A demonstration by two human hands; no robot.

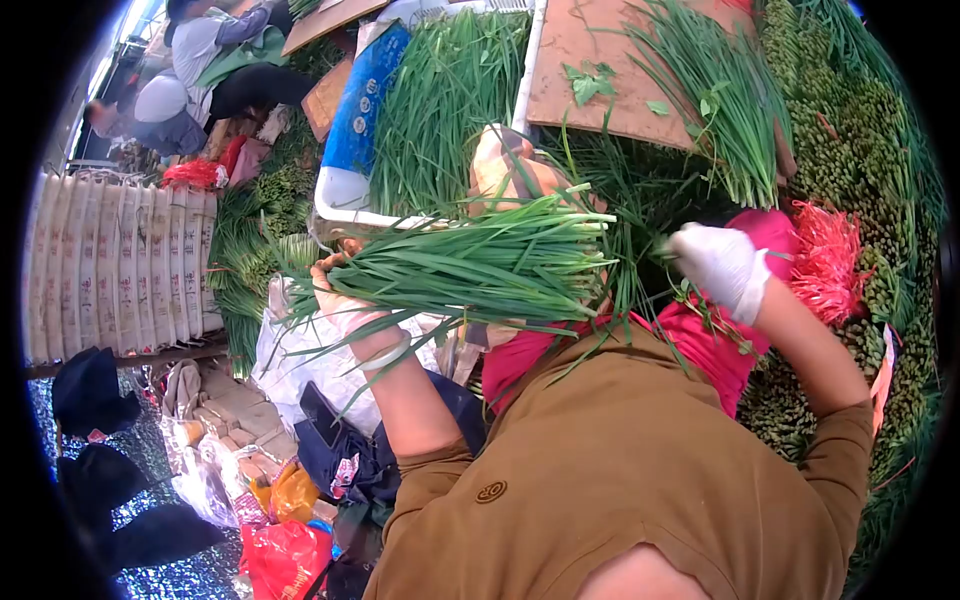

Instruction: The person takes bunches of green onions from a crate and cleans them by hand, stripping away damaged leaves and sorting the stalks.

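Observation:
A bunch of garlic chives (480, 260) lies sideways in front of my body, its pale cut ends to the right and leaf tips to the left. My left hand (345, 305), in a thin glove, is closed round the leafy end from below, and most of its fingers are hidden by the leaves. To the right of the cut ends, my gloved right hand (718, 268) is raised with curled fingers, somewhat blurred. Whatever it may pinch cannot be made out. Loose stems (715, 320) hang just under it, over bright pink cloth (700, 355).
A white crate (345, 214) of chives stands ahead. Beside it, a brown board (580, 75) carries another chive bunch (725, 120). Red ties (825, 262) lie right, against stacked green bundles (850, 130). Left are stacked pale sacks (120, 265), bags (285, 560) and co-workers (205, 60).

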